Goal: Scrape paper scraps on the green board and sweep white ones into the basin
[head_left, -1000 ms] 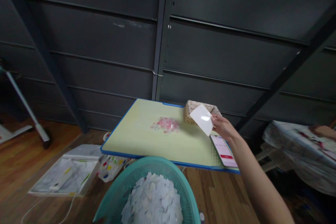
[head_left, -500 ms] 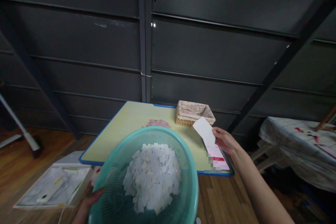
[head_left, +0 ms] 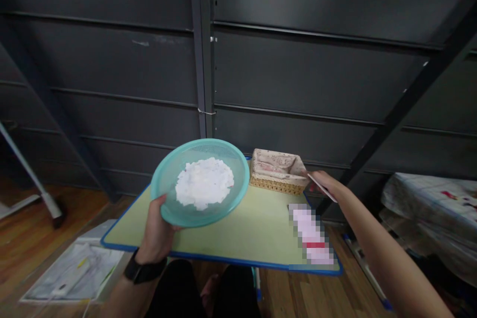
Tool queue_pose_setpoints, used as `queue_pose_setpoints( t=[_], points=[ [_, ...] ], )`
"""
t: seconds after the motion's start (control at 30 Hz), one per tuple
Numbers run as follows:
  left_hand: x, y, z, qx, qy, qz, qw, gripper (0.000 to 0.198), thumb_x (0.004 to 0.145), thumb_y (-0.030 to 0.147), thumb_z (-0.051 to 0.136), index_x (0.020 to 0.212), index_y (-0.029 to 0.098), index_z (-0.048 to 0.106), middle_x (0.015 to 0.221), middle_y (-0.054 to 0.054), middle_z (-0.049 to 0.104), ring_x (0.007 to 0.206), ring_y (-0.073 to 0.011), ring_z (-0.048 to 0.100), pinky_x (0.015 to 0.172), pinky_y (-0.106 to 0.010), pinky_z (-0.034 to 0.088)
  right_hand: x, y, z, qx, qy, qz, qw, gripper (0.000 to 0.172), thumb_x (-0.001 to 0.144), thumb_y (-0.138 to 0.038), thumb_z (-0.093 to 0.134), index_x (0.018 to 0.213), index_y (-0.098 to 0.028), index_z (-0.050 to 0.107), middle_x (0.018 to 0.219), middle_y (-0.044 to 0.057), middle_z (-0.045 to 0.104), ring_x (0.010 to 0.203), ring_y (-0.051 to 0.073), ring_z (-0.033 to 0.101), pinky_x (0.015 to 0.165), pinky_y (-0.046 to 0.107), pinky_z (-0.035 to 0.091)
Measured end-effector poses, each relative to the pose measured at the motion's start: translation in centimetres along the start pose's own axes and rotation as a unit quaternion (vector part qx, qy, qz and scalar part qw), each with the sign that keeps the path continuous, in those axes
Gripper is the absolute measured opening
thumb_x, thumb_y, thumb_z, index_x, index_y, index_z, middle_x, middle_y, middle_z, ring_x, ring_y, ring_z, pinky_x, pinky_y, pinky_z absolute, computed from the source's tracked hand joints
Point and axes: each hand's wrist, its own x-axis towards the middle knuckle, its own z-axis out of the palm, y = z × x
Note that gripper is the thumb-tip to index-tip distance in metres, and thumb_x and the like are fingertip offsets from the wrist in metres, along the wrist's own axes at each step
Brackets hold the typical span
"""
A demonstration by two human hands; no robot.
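Observation:
A teal mesh basket [head_left: 238, 191] with a heap of white paper pieces [head_left: 204, 183] is held over the left part of a yellow, blue-edged table [head_left: 257, 228]. My left hand [head_left: 158, 228], a black band at its wrist, grips the basket's near-left rim. On the right, my right hand [head_left: 326, 184] pinches a thin white card [head_left: 320, 187], seen nearly edge-on, beside the right end of a cloth-lined wicker basket [head_left: 278, 186]. Below that hand lies a pink item [head_left: 311, 233], partly pixelated, on the table's right side.
A dark panelled wall [head_left: 298, 69] rises behind the table. To the right stands another table with a pale cloth [head_left: 432, 203]. A white tray [head_left: 70, 273] with a cord and a device sits at the lower left; a metal stand leg [head_left: 30, 174] is farther left.
The teal basket has moved up and away from me, over the table. My right hand has shifted slightly right, and the white card has turned from face-on to edge-on.

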Motion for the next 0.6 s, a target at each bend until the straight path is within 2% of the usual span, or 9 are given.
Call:
queue_pose_setpoints(
  t=[0.1,0.17,0.27,0.33,0.43,0.53,0.6],
  points=[
    [2.5,-0.3,0.7,0.076,-0.075,-0.018,0.994,0.027,0.082,0.033,0.040,0.092,0.016,0.058,0.061,-0.001,0.069,0.044,-0.0181,0.060,0.036,-0.029,0.050,1.3,-0.5,0.6,-0.029,-0.044,0.008,0.999,0.023,0.066,-0.025,0.061,0.046,-0.017,0.058,0.041,0.007,0.058,0.038,0.017,0.052,0.040,0.026,0.036],
    [3.8,-0.3,1.3,0.086,-0.104,-0.026,0.991,0.023,0.082,0.031,0.040,0.083,0.015,0.056,0.052,0.001,0.062,0.037,-0.0140,0.054,0.034,-0.025,0.047,1.9,-0.3,0.4,-0.022,-0.028,0.002,0.999,0.023,0.066,-0.021,0.059,0.044,-0.017,0.057,0.039,0.006,0.056,0.037,0.016,0.052,0.040,0.026,0.035],
    [5.5,-0.4,2.8,0.095,-0.144,-0.046,0.984,0.021,0.080,0.025,0.045,0.091,0.012,0.057,0.061,-0.002,0.065,0.044,-0.0136,0.057,0.038,-0.025,0.050,2.1,0.2,-1.5,0.002,0.013,-0.002,1.000,0.028,0.069,-0.019,0.057,0.041,-0.017,0.055,0.036,0.005,0.053,0.033,0.013,0.046,0.038,0.025,0.031],
    [6.6,-0.7,4.3,0.103,-0.173,-0.061,0.978,0.024,0.079,0.022,0.047,0.099,0.011,0.055,0.071,-0.005,0.069,0.050,-0.0160,0.062,0.044,-0.029,0.054,1.7,0.4,-4.0,0.041,0.044,0.002,0.998,0.033,0.071,-0.017,0.056,0.039,-0.016,0.053,0.036,0.008,0.053,0.031,0.011,0.043,0.037,0.025,0.029],
    [8.7,-2.1,7.2,0.108,-0.216,-0.095,0.966,0.030,0.079,0.022,0.051,0.107,0.011,0.053,0.085,-0.010,0.070,0.064,-0.0204,0.067,0.055,-0.036,0.058,0.3,0.7,-8.8,0.067,0.087,0.016,0.994,0.045,0.079,-0.022,0.052,0.035,-0.016,0.051,0.035,0.012,0.052,0.029,0.009,0.041,0.039,0.027,0.027],
    [10.5,-4.7,10.9,0.110,-0.240,-0.154,0.952,0.029,0.082,0.023,0.049,0.107,0.010,0.052,0.084,-0.010,0.067,0.065,-0.0181,0.065,0.057,-0.033,0.057,-1.5,1.1,-13.7,0.113,0.159,0.050,0.979,0.049,0.080,-0.023,0.051,0.031,-0.016,0.049,0.033,0.014,0.050,0.026,0.005,0.035,0.039,0.029,0.021],
    [11.2,-6.9,13.6,0.117,-0.257,-0.198,0.939,0.028,0.083,0.021,0.051,0.110,0.011,0.051,0.087,-0.008,0.065,0.068,-0.0174,0.065,0.058,-0.033,0.057,-2.8,1.4,-16.3,0.133,0.186,0.023,0.973,0.042,0.076,-0.023,0.054,0.034,-0.018,0.054,0.036,0.015,0.053,0.027,0.005,0.039,0.040,0.029,0.024]
  ],
)
